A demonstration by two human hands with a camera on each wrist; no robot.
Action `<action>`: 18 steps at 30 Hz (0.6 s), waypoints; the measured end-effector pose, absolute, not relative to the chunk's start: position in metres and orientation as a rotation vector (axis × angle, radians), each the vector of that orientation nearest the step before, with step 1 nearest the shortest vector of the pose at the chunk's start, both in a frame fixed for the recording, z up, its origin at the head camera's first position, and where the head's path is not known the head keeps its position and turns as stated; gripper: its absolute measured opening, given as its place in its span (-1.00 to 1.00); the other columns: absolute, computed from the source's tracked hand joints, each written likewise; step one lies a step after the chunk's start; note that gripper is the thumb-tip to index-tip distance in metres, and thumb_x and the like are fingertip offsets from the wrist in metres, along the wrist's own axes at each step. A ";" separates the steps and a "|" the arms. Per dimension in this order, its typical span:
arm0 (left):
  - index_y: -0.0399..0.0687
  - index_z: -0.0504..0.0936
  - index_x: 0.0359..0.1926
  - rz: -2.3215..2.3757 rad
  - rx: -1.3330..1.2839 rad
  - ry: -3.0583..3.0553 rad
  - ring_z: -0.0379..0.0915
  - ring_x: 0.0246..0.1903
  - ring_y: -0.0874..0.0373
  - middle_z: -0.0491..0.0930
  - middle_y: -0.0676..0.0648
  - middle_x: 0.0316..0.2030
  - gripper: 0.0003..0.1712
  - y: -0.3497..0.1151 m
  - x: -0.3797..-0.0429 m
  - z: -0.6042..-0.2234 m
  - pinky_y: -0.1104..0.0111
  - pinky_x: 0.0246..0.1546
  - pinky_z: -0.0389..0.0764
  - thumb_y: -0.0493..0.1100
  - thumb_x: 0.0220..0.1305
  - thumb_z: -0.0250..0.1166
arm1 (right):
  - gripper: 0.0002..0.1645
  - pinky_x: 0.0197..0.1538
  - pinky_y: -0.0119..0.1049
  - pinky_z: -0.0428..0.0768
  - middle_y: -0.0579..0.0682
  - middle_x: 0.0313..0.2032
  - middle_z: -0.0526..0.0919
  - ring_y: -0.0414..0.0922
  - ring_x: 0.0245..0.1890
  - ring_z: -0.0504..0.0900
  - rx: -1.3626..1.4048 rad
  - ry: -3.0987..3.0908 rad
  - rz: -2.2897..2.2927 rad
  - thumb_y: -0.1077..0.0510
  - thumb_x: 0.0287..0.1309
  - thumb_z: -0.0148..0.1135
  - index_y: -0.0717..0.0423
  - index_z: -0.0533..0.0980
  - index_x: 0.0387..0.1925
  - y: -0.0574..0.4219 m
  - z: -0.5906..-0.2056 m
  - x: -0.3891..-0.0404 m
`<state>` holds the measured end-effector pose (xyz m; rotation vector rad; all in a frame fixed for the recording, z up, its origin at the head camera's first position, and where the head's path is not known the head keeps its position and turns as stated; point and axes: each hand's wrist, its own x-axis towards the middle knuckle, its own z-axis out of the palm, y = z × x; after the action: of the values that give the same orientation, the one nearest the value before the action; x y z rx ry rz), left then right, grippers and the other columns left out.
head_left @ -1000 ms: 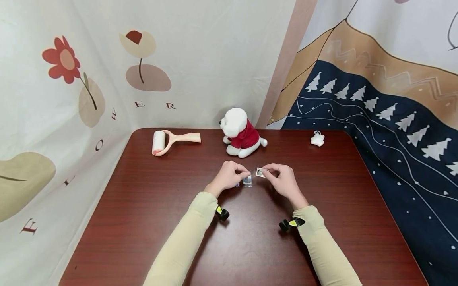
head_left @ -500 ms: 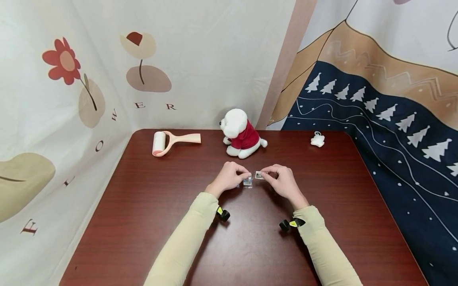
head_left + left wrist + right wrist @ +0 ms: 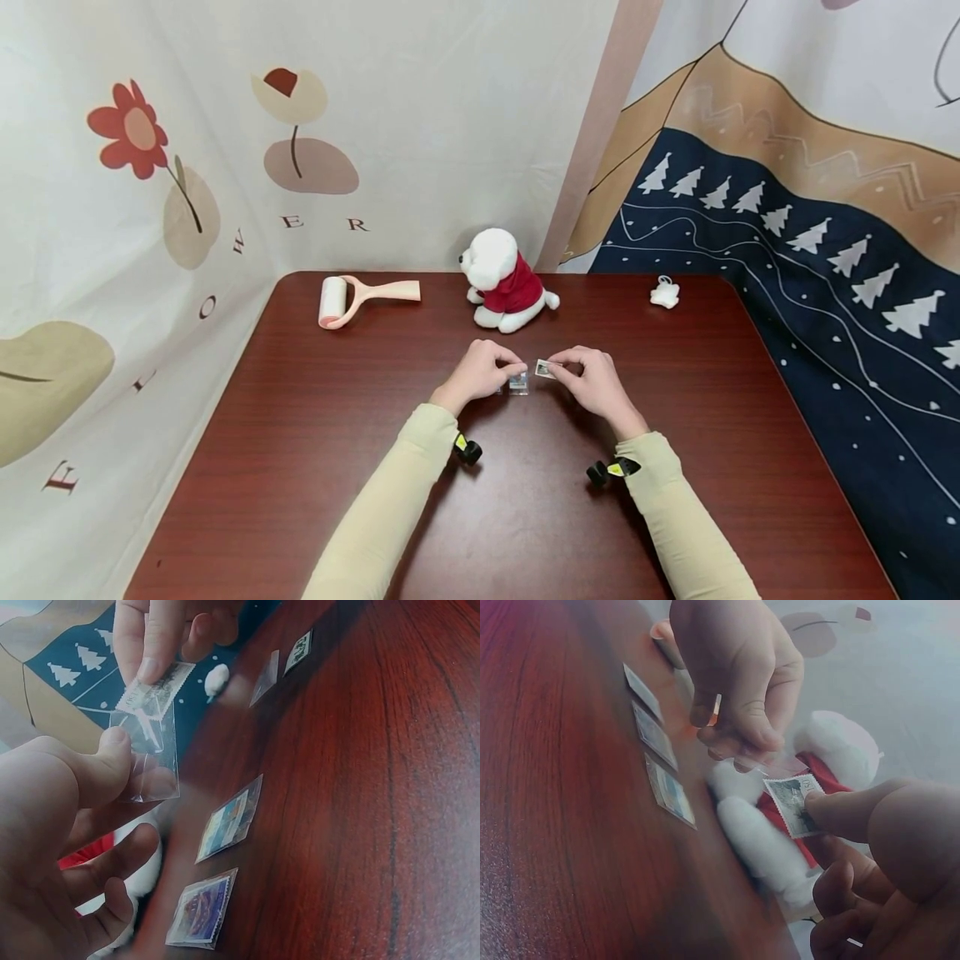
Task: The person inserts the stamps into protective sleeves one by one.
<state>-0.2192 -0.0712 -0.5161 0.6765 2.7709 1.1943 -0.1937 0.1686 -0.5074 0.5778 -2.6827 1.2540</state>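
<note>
Between thumb and fingers, my left hand point(image 3: 482, 368) pinches a small clear plastic sleeve point(image 3: 154, 769), held above the table. My right hand point(image 3: 594, 382) pinches a postage stamp point(image 3: 795, 806) with perforated edges and a grey-green picture. In the left wrist view the stamp's lower edge overlaps the sleeve's upper end; whether it is inside I cannot tell. Below the left hand lie several sleeved stamps in a row, among them a blue-and-yellow stamp point(image 3: 229, 821) and a purple one point(image 3: 201, 911). Under the right hand lie a dark stamp point(image 3: 298, 651) and an empty-looking clear sleeve point(image 3: 265, 679).
A white plush dog point(image 3: 491, 258) in a red shirt sits behind the hands on the dark wooden table point(image 3: 517, 517). At the back left lies a lint roller point(image 3: 367, 298). A small white flower-shaped item point(image 3: 664, 292) rests at the back right. Printed cloths hang behind.
My right hand has brought the stamp slightly left and downward, closer to the sleeve, and its tilt has changed a little. The left hand stays almost still.
</note>
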 end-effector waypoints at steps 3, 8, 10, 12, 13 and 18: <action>0.05 0.91 -0.22 1.191 0.665 2.771 0.72 -0.19 0.26 0.83 0.13 -0.32 -0.87 -0.071 -0.219 -0.516 0.36 -0.02 0.67 -0.07 0.36 0.47 | -0.92 -0.39 -0.31 0.47 -0.09 -0.30 0.79 -0.20 -0.48 0.49 0.587 -2.681 1.254 0.16 0.29 0.48 0.00 0.81 -0.21 0.169 -0.509 -0.194; 0.08 0.91 -0.22 1.173 0.663 2.770 0.70 -0.24 0.29 0.82 0.16 -0.32 -0.88 -0.071 -0.219 -0.517 0.35 -0.04 0.67 -0.07 0.37 0.46 | -0.92 -0.38 -0.31 0.49 -0.10 -0.31 0.78 -0.19 -0.47 0.51 0.597 -2.690 1.234 0.18 0.28 0.48 0.00 0.82 -0.21 0.169 -0.509 -0.194; 0.10 0.90 -0.22 1.155 0.659 2.765 0.69 -0.23 0.29 0.82 0.17 -0.32 -0.87 -0.071 -0.219 -0.516 0.33 -0.05 0.68 -0.06 0.38 0.45 | -0.92 -0.36 -0.30 0.51 -0.09 -0.30 0.79 -0.19 -0.45 0.53 0.602 -2.698 1.226 0.19 0.28 0.48 0.00 0.82 -0.21 0.168 -0.509 -0.195; 0.11 0.90 -0.22 1.137 0.664 2.759 0.70 -0.20 0.27 0.81 0.19 -0.31 -0.87 -0.070 -0.218 -0.516 0.30 -0.06 0.68 -0.04 0.39 0.44 | -0.92 -0.33 -0.30 0.54 -0.09 -0.29 0.78 -0.19 -0.42 0.56 0.609 -2.710 1.223 0.19 0.28 0.48 0.00 0.82 -0.21 0.167 -0.508 -0.195; 0.11 0.90 -0.22 1.127 0.671 2.761 0.70 -0.17 0.25 0.81 0.19 -0.31 -0.86 -0.070 -0.218 -0.516 0.29 -0.05 0.69 -0.04 0.39 0.43 | -0.92 -0.33 -0.30 0.54 -0.09 -0.28 0.78 -0.19 -0.41 0.57 0.612 -2.716 1.219 0.20 0.28 0.48 0.00 0.82 -0.22 0.167 -0.508 -0.195; 0.07 0.90 -0.23 1.096 0.734 2.776 0.73 -0.11 0.18 0.82 0.16 -0.31 -0.85 -0.067 -0.218 -0.516 0.30 -0.04 0.69 -0.05 0.39 0.43 | -0.92 -0.34 -0.30 0.53 -0.11 -0.29 0.78 -0.21 -0.42 0.55 0.628 -2.732 1.206 0.19 0.28 0.48 -0.01 0.82 -0.21 0.166 -0.509 -0.195</action>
<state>-0.2180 -0.0674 -0.5156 0.7340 2.7755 1.0961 -0.1947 0.1658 -0.5091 0.6276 -2.7317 1.2065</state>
